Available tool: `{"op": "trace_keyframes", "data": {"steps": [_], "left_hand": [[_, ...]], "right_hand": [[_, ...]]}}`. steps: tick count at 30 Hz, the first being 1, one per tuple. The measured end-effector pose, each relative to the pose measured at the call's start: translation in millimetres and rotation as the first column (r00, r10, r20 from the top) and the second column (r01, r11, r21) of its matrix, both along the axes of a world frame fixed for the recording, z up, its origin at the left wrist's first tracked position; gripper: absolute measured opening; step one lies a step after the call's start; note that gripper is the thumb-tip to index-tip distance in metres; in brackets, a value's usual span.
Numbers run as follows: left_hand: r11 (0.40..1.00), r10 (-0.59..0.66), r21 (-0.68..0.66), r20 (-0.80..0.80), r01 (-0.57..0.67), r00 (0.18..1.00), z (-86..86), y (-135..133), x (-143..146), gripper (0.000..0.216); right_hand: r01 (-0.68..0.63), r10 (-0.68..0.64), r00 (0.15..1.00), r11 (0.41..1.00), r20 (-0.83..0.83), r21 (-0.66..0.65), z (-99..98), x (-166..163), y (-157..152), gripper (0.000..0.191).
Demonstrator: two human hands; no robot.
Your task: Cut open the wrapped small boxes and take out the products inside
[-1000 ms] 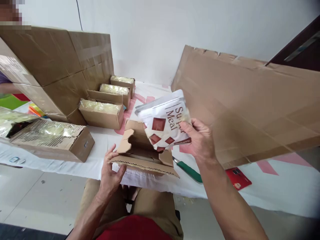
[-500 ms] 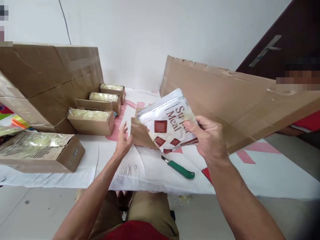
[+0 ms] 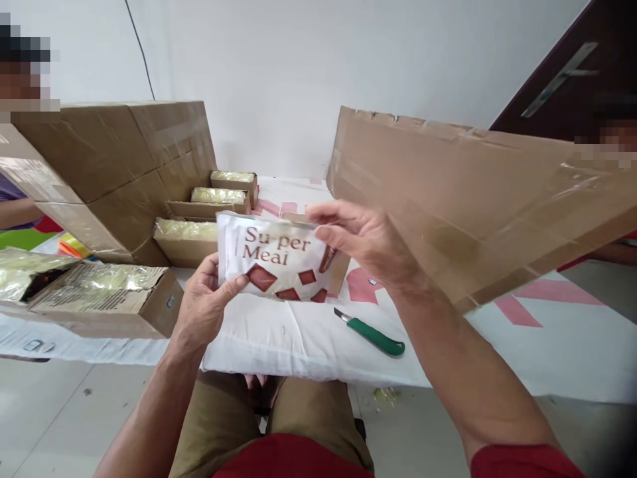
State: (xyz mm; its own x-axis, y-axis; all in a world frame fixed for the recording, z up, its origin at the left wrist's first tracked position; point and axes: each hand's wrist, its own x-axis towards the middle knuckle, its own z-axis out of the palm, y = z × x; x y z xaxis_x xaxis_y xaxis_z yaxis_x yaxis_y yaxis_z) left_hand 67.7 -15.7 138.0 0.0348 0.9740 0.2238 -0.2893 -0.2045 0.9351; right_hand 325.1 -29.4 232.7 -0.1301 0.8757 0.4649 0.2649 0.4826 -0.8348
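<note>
A white pouch [image 3: 279, 259] printed "Su-per Meal" with brown squares is held up in front of me. My left hand [image 3: 209, 295] grips its left end, thumb on the printed face. At its right end is my right hand [image 3: 358, 242], thumb over the front and fingers curled along the upper edge. Behind the pouch, a small piece of brown cardboard box [image 3: 339, 277] shows, mostly hidden. Below right, a green-handled cutter knife [image 3: 375, 336] lies on the white tablecloth [image 3: 259, 348] with its blade exposed.
Small cartons of clear-wrapped packets stand at left, including a near carton [image 3: 166, 305] and a far one [image 3: 251, 189]. A large cardboard box [image 3: 114, 146] rises behind them. At right leans a big cardboard panel [image 3: 438, 199]. People are partly visible at both sides.
The pouch has moved left and down and turned so its lettering reads level. My left hand has gone from empty to gripping its left end. My right hand has shifted left with it.
</note>
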Motion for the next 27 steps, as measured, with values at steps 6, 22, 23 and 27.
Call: {"op": "trace_keyframes", "data": {"steps": [6, 22, 23, 27], "left_hand": [[0.992, 0.073, 0.093, 0.163, -0.089, 0.984, 19.0, 7.1, -12.7, 0.055], [0.822, 0.569, 0.142, -0.187, -0.551, 0.801, -117.1, -15.0, -29.1, 0.060], [0.837, 0.545, 0.087, -0.232, -0.541, 0.806, -134.2, -19.6, -29.9, 0.059], [0.852, 0.495, 0.003, -0.325, -0.523, 0.806, -174.7, -11.8, -38.0, 0.058]], "right_hand": [[-0.140, 0.140, 0.990, 0.985, -0.013, -0.097, -17.2, -9.0, -4.0, 0.069], [0.298, -0.294, 0.882, 0.953, 0.369, 0.046, -117.8, -146.2, 55.0, 0.021], [0.306, -0.273, 0.868, 0.952, 0.414, -0.016, -131.5, -153.2, 64.2, 0.021], [0.287, -0.177, 0.861, 0.943, 0.477, -0.168, -177.1, -175.3, 105.5, 0.023]]}}
